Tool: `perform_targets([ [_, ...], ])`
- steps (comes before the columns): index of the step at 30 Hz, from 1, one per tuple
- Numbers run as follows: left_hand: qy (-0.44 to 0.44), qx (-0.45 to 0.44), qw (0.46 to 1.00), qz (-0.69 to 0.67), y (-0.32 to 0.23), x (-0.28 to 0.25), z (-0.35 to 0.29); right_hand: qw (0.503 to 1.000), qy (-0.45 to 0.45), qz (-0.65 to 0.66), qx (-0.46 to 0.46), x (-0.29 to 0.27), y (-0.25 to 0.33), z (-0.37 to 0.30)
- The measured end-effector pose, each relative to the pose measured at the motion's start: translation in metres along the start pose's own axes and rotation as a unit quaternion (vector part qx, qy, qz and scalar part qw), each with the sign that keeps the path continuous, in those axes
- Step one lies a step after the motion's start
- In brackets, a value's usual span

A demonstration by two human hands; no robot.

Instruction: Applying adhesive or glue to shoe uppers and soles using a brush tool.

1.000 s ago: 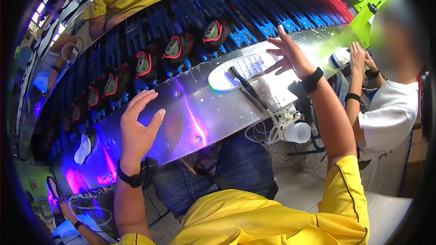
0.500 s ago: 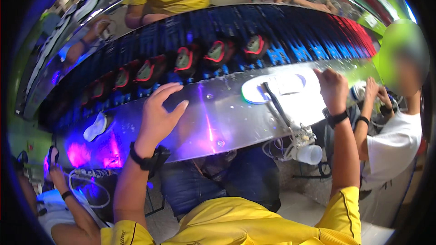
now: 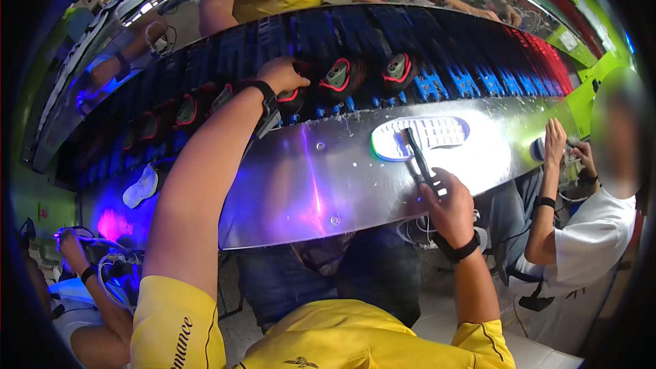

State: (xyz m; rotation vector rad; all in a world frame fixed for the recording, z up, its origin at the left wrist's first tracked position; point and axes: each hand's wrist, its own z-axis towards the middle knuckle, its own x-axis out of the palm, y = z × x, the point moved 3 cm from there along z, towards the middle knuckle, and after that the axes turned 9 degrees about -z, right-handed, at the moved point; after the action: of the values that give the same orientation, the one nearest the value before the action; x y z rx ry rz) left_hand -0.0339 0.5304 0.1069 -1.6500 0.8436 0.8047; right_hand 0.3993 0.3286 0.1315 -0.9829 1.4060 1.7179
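White sole: a pale shoe sole (image 3: 422, 137) lies tread-up on the shiny steel bench (image 3: 301, 191), right of centre, near the bench's far edge.
Brush: a dark, slim brush (image 3: 417, 158) rests with its far end on the sole's heel end; its handle runs near and right into the right hand (image 3: 447, 206).
Right grip: fingers curl closed around the handle, thumb along the top; how firmly is hard to judge, as the view is small there.
Shoe: a black shoe with red trim (image 3: 292, 99) sits on the blue conveyor (image 3: 437, 82) beyond the bench, at the left end of a row of like shoes.
Left grip: the left hand (image 3: 281, 75) reaches far across the bench and closes over that shoe's top; the fingertips are hidden behind it.
Doing it well: I judge it best to lift the shoe clear of its neighbours, keep the brush tip low on the sole, and avoid dragging a sleeve over the bench.
Around: a person in a white shirt (image 3: 588, 239) works at the right end.
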Motion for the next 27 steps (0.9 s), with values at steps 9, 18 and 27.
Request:
perform_targets([
  [9, -0.058, 0.002, 0.991, -0.121, -0.003, -0.023, -0.068, 0.908, 0.044, 0.393, 0.141, 0.038, -0.045, 0.002],
  [18, -0.117, 0.030, 0.990, 0.076, 0.041, -0.013, -0.286, 0.827, 0.028, 0.543, 0.147, 0.004, -0.010, -0.019],
  [27, -0.117, 0.107, 0.987, 0.026, 0.006, 0.028, -0.352, 0.805, 0.050, 0.578, 0.123, 0.000, 0.043, -0.061],
])
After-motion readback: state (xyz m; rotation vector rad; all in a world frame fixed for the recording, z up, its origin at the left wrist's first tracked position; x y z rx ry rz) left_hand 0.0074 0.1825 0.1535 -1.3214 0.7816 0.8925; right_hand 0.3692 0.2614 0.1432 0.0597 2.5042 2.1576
